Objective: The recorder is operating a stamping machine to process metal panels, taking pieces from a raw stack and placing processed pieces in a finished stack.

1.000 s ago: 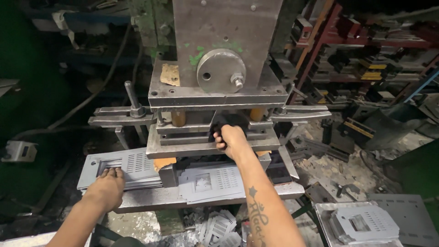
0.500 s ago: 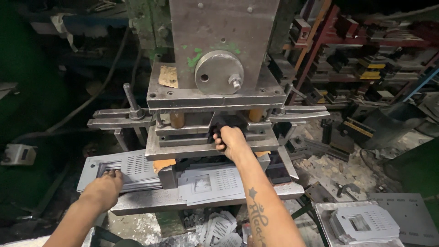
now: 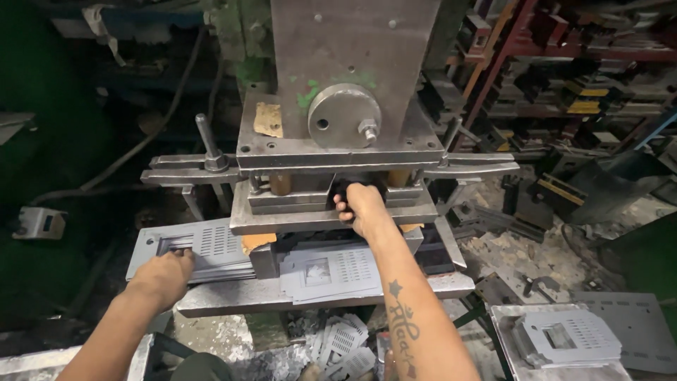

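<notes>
A grey stamping press (image 3: 352, 63) fills the middle, its ram down close over the die block (image 3: 324, 212). My right hand (image 3: 361, 207) reaches into the front of the die and grips a black knob (image 3: 352, 185) there. My left hand (image 3: 163, 271) rests on a stack of perforated grey metal plates (image 3: 211, 243) left of the die, fingers curled on the top plate's near edge. More punched plates (image 3: 328, 271) lie on the press bed (image 3: 233, 296) under my right forearm.
A lever handle (image 3: 206, 141) stands on the left clamp bar. Punched scrap pieces (image 3: 338, 342) lie below the bed. A tray with finished plates (image 3: 564, 339) sits at lower right. Shelves of metal parts (image 3: 564, 77) are at the back right, a small grey box (image 3: 39, 222) at the far left.
The press ram and upper die have come down a little. Both hands stay where they were.
</notes>
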